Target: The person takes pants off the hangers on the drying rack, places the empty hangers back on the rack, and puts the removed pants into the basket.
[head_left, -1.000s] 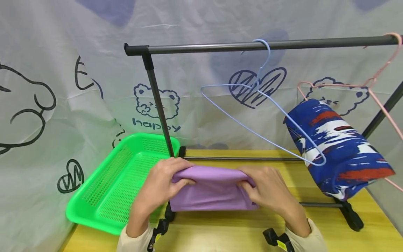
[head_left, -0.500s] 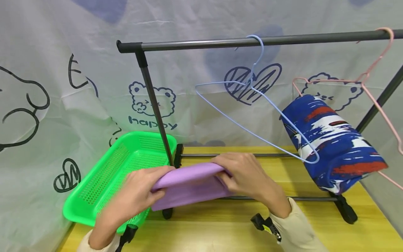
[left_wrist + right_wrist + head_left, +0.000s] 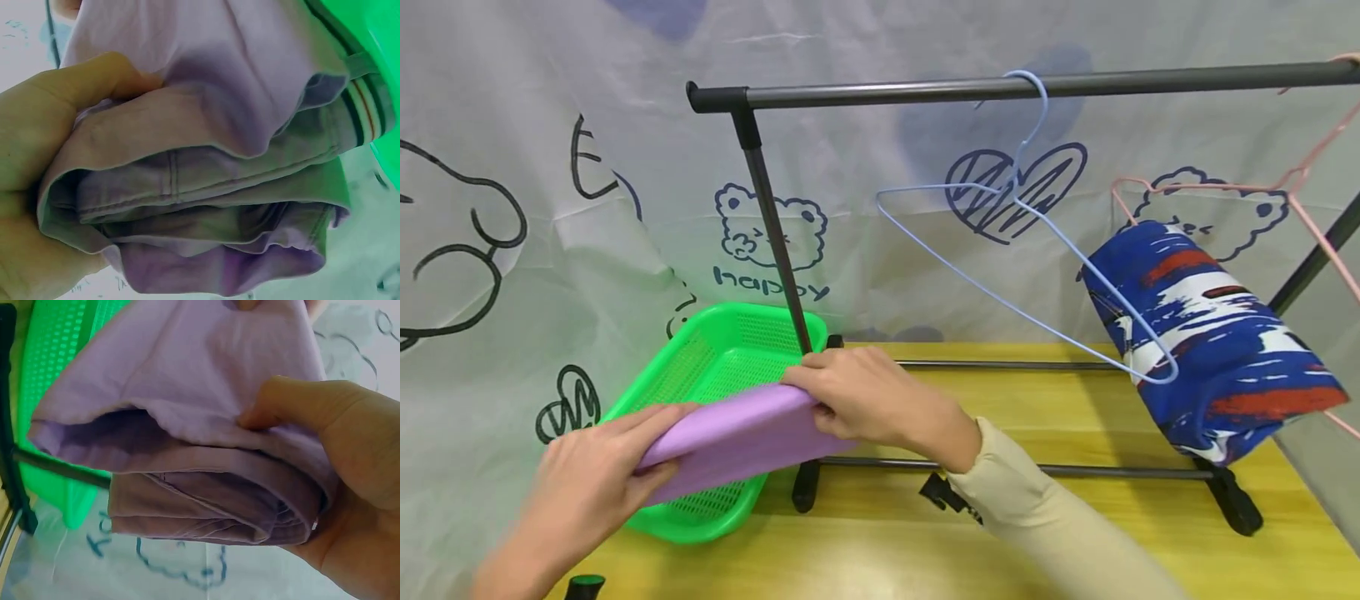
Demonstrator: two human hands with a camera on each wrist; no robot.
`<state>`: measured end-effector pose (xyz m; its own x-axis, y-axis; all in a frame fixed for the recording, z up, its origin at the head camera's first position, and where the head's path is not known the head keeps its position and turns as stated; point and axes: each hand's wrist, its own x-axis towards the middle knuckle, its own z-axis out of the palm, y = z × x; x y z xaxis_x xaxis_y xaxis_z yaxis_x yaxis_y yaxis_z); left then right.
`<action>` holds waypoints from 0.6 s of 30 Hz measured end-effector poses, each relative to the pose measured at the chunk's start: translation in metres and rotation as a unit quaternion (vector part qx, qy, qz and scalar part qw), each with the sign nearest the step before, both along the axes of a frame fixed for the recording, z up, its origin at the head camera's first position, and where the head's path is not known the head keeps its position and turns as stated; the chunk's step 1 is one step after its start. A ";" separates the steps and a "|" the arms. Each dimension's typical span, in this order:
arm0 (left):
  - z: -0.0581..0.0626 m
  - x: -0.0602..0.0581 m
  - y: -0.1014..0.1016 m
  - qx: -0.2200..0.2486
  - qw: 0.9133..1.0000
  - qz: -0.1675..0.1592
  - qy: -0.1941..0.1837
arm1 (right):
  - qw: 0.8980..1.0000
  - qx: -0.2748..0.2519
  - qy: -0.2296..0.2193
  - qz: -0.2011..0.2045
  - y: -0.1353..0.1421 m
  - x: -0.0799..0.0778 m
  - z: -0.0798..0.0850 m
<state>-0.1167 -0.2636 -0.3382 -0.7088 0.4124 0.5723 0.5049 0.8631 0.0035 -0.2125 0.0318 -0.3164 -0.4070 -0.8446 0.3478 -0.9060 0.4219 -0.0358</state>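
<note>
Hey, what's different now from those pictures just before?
The purple cloth moved left, toward the green basket, and its left end dipped. The left hand and right hand moved with it, both still holding on. The basket, black rack, blue hanger and patterned cloth stayed put.

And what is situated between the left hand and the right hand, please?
The folded purple cloth spans the gap from the left hand to the right hand; both grip it. The head view shows this.

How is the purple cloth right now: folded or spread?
Folded: both wrist views show the purple cloth doubled over, with several stacked layers.
</note>
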 end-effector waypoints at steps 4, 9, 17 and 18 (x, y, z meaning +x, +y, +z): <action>0.001 0.005 -0.023 -0.003 0.999 0.049 -0.003 | 0.999 0.044 0.027 -0.013 -0.035 -0.007 0.007; -0.001 0.005 -0.045 -0.009 0.995 0.096 -0.018 | 0.995 0.078 0.063 -0.013 -0.075 -0.026 0.011; -0.020 -0.001 -0.060 -0.003 0.992 0.119 -0.048 | 0.986 0.108 0.124 0.006 -0.121 -0.061 -0.001; -0.023 -0.002 -0.058 -0.004 0.991 0.121 -0.049 | 0.985 0.110 0.136 0.009 -0.126 -0.064 -0.004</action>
<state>-0.1188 -0.3215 -0.3608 -0.8398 0.2281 0.4927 0.2808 0.9591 0.0346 -0.2769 -0.0937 -0.3201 -0.3085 -0.9181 0.2489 -0.8770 0.3758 0.2993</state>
